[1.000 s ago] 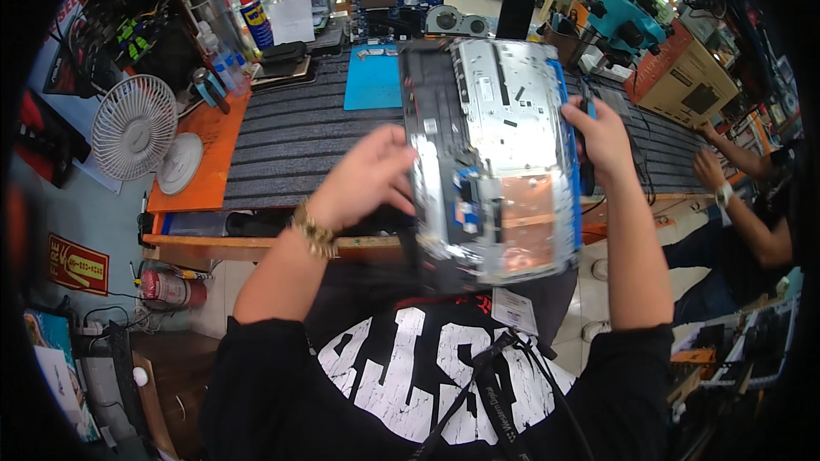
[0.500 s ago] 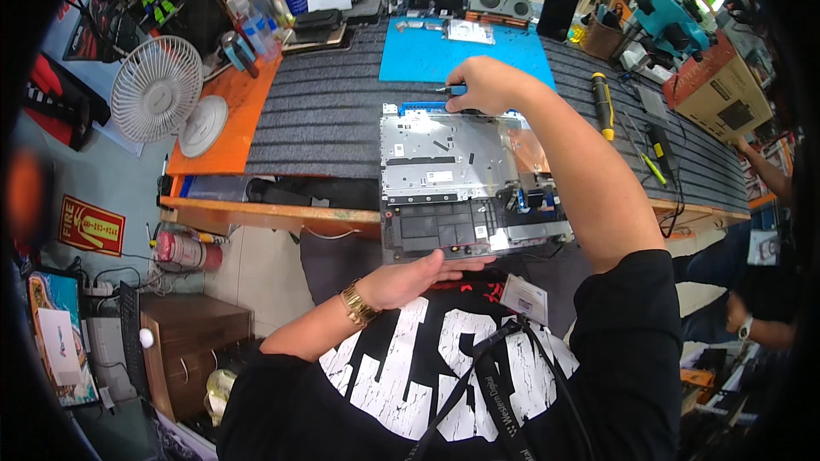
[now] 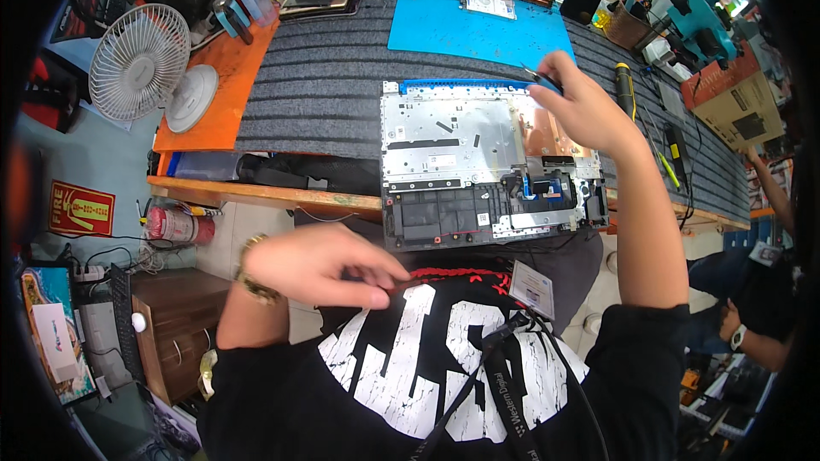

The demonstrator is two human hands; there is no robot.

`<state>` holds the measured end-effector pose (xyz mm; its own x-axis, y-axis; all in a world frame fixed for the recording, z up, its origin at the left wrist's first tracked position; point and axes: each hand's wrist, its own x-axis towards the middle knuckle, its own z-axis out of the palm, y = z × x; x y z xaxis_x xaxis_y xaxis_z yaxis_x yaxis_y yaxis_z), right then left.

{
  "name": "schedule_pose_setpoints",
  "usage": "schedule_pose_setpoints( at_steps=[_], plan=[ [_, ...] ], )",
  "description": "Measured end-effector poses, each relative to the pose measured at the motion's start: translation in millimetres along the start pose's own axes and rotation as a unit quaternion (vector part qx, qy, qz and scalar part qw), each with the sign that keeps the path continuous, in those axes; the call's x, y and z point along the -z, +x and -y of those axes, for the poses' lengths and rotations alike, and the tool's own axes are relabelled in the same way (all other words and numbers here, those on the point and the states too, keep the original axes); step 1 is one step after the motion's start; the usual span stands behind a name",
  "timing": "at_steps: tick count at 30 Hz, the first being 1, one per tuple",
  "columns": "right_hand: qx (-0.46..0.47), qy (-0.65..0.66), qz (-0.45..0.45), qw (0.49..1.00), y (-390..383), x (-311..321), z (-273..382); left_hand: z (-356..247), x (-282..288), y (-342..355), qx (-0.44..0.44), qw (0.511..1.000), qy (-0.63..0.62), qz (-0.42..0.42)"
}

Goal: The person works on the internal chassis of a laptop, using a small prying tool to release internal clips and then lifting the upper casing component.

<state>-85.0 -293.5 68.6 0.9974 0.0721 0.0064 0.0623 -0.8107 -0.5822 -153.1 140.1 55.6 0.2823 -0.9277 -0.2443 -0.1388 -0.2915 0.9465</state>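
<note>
An opened laptop chassis (image 3: 453,132), silver above and black along its near side, rests over the front edge of the bench. A blue strip (image 3: 461,84) runs along its far edge. My right hand (image 3: 581,107) is over the chassis's far right corner, closed on a slim dark tool with a pointed metal tip (image 3: 531,71). The tip points to the far left. My left hand (image 3: 329,266) hovers off the chassis's near left corner, in front of my shirt. Its thumb and fingers are apart, and nothing shows between them.
A blue mat (image 3: 478,26) with small metal parts lies behind the chassis. A yellow-black screwdriver (image 3: 626,92) and a green-handled tool (image 3: 668,169) lie to the right, near a cardboard box (image 3: 733,102). A white fan (image 3: 141,60) stands left. Another person's hand (image 3: 732,322) is at far right.
My left hand has let go of the chassis's near edge and moved left. My right hand has gone right along the far edge with the tool. The view has shifted slightly.
</note>
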Motion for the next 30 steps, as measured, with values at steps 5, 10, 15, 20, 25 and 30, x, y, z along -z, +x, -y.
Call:
schedule_pose_setpoints(
  at_steps=[5,10,15,20,25,30],
  plan=[
    [0.031,0.061,-0.031,0.997,-21.0,-8.4,2.4,-29.2,91.5,17.1,-0.011,0.983,0.095,-0.155],
    [0.119,0.018,-0.01,0.993,-21.3,-26.2,37.0,-13.9,183.3,88.4,0.063,0.91,0.319,-0.256],
    [0.143,-0.05,0.012,0.988,-18.7,-38.0,50.5,23.4,199.4,99.2,0.076,0.939,0.267,-0.2],
    [0.15,-0.035,0.011,0.988,-5.5,-47.0,62.7,37.9,193.4,97.9,0.034,0.942,0.255,-0.215],
    [0.15,-0.045,0.05,0.986,4.6,-65.5,96.1,39.8,192.5,97.5,0.037,0.949,0.25,-0.19],
    [0.166,-0.04,0.071,0.983,20.1,-84.6,110.4,46.9,193.8,93.2,-0.008,0.947,0.253,-0.197]
  ],
)
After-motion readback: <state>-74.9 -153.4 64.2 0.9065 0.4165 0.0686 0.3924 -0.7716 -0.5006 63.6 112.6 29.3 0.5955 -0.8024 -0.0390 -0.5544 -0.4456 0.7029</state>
